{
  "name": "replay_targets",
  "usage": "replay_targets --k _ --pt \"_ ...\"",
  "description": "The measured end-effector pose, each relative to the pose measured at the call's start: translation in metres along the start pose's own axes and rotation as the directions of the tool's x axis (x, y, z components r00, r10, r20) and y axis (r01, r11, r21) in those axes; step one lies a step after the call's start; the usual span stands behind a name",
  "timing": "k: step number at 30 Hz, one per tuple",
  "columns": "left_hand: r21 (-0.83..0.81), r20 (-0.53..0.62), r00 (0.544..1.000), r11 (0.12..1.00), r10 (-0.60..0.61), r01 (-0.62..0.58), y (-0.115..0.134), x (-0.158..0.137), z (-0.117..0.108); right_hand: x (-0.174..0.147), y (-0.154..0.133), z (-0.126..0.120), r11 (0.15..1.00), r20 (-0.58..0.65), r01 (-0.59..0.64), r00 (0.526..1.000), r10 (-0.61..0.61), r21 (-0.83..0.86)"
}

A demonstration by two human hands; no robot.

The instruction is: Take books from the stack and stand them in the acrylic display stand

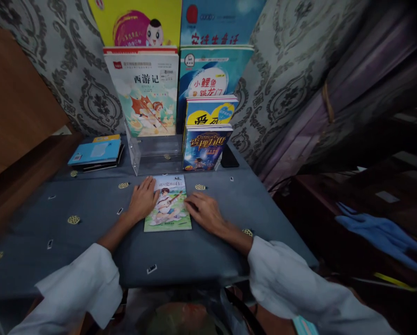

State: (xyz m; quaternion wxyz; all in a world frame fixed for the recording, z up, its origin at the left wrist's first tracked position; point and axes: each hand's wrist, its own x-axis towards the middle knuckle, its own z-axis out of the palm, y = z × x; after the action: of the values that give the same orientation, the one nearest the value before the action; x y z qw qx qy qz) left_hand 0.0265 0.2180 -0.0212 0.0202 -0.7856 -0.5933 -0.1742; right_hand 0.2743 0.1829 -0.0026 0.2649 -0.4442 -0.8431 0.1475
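A thin booklet (171, 204) lies flat on the cloth-covered table, its cover showing a seated figure playing a stringed instrument on grass. My left hand (144, 200) rests against the booklet's left edge, palm down, fingers stretched forward and close to its upper corner. At the opposite edge is my right hand (205, 211), its fingers loosely bent and the tips touching or nearly touching the cover's side. Neither hand is wrapped around the booklet. Just beyond it stands a clear tiered book rack (156, 163).
On the rack are a white-covered book (147, 93), a teal book (211, 70) and a dark blue book (206, 149). A small stack of books (96, 151) lies at the back left. A black phone-like object (229, 157) is right of the rack. Patterned curtains hang behind.
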Motion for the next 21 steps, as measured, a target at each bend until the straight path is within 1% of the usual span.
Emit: replay_targets --k 2,5,6,8,10,12,14,18,21 --pt "0.011 -0.013 1.000 1.000 0.001 -0.001 -0.001 -0.001 0.001 0.020 -0.004 0.002 0.997 0.016 0.063 0.998 -0.063 -0.040" --pt "0.022 -0.013 1.000 1.000 0.004 -0.004 -0.002 -0.001 0.002 0.051 -0.014 0.018 0.988 0.096 0.153 0.984 -0.150 -0.027" --pt "0.020 -0.006 1.000 1.000 0.004 -0.004 -0.003 -0.001 0.003 0.061 -0.017 0.027 0.986 0.133 0.166 0.978 -0.161 -0.025" --pt "0.015 0.015 1.000 1.000 -0.001 0.001 -0.004 -0.001 0.003 0.077 -0.022 0.043 0.987 0.183 0.156 0.972 -0.147 -0.037" --pt "0.015 0.030 1.000 1.000 -0.006 0.006 -0.005 0.000 0.003 0.087 -0.023 0.055 0.989 0.203 0.138 0.971 -0.125 -0.055" --pt "0.019 0.031 0.999 1.000 -0.009 0.008 -0.005 0.000 0.002 0.090 -0.020 0.060 0.988 0.202 0.135 0.972 -0.118 -0.070" --pt "0.014 0.026 1.000 1.000 -0.010 0.010 -0.003 0.000 0.002 0.088 -0.012 0.058 0.987 0.191 0.134 0.975 -0.115 -0.090" --pt "-0.034 0.014 1.000 0.999 -0.024 0.024 -0.001 0.001 0.001 0.075 0.015 0.044 0.988 0.155 0.074 0.987 -0.052 -0.137" --pt "-0.054 0.007 1.000 0.998 -0.024 0.025 0.000 0.000 0.003 0.064 0.036 0.035 0.991 0.117 0.009 0.993 0.007 -0.131"
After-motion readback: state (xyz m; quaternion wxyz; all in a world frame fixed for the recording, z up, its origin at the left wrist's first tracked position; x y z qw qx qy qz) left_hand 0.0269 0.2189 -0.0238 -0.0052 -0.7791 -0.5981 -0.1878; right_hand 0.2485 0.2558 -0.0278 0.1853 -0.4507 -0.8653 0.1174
